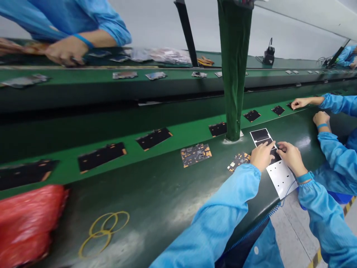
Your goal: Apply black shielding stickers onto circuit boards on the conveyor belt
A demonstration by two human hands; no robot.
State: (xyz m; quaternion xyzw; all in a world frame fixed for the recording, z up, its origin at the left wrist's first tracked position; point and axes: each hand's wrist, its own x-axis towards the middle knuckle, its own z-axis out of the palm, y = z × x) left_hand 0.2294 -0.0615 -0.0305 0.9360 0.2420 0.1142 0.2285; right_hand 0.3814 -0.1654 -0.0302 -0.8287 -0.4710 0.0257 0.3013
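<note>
My left hand [262, 156] and right hand [292, 158] lie open, fingertips pressing a white sheet of black pads [281, 179] on the near desk [156, 201] (thin and flexible; I'd lift it by its bare edge).

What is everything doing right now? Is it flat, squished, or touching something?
White rectangular sheet with black patches: flat on the dark green bench
Left bare hand: fingers on the sheet
Right bare hand: fingers on the sheet
Small black-and-gold circuit board: flat, beside the left hand
Red plastic bag: crumpled
</note>
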